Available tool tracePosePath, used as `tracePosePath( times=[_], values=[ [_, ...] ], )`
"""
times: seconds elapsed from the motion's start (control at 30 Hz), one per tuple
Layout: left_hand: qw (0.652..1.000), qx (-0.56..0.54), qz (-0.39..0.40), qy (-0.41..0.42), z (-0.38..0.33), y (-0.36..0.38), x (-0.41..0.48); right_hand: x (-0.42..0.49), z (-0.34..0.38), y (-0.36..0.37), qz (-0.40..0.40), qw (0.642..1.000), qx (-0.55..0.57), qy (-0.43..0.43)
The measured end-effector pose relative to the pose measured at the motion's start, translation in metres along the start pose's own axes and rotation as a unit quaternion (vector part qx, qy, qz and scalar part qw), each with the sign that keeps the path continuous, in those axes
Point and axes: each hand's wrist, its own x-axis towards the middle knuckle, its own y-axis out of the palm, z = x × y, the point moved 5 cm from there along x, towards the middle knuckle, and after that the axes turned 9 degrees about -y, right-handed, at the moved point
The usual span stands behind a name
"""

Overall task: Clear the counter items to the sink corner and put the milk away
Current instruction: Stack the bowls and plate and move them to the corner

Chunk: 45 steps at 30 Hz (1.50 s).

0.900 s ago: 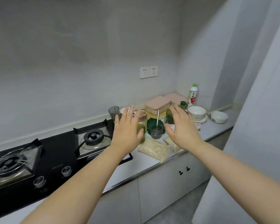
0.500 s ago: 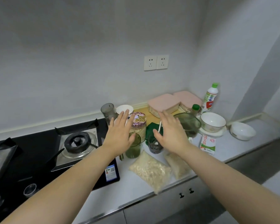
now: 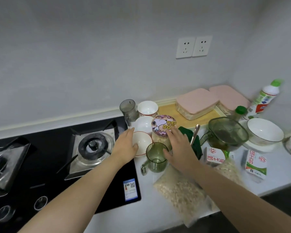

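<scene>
Your left hand [image 3: 124,146], grip released, is at a small ceramic bowl [image 3: 142,142]. Your right hand [image 3: 181,147], also released, hovers by a green cup [image 3: 155,157]. The milk carton [image 3: 255,163] stands well right on the table [image 3: 128,217]: probably light and squashy, so grasp its flat sides.

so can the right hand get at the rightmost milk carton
Probably yes: the right hand is open and empty; only the other carton and flat oat bags sit between it and the rightmost milk carton.
</scene>
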Motion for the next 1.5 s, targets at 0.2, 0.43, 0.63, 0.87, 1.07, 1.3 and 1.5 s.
tracePosePath(
  times=[0.2, 0.43, 0.63, 0.87, 1.07, 1.3, 1.5],
  values=[
    [0.995, -0.024, 0.02, -0.093, 0.028, 0.001, 0.048, 0.058, 0.003, 0.005, -0.008, 0.997, -0.07, 0.011],
    [0.989, 0.013, 0.117, -0.092, 0.046, 0.013, 0.077, 0.08, -0.009, 0.008, -0.043, 0.998, -0.035, 0.021],
    [0.99, -0.015, 0.129, -0.057, 0.052, 0.013, 0.092, 0.084, -0.021, 0.007, -0.009, 0.996, 0.06, 0.059],
    [0.993, -0.064, 0.091, -0.034, 0.046, -0.024, 0.1, 0.086, -0.03, 0.005, -0.014, 0.991, 0.103, 0.083],
    [0.979, -0.192, 0.041, -0.051, 0.031, -0.073, 0.101, 0.09, -0.035, 0.001, -0.034, 0.985, 0.144, 0.093],
    [0.963, -0.264, 0.022, -0.044, -0.002, -0.087, 0.097, 0.088, -0.026, -0.035, -0.054, 0.878, 0.43, 0.203],
    [0.945, -0.308, 0.096, -0.049, -0.047, -0.071, 0.095, 0.09, -0.022, -0.056, -0.04, 0.897, 0.372, 0.237]
  ],
)
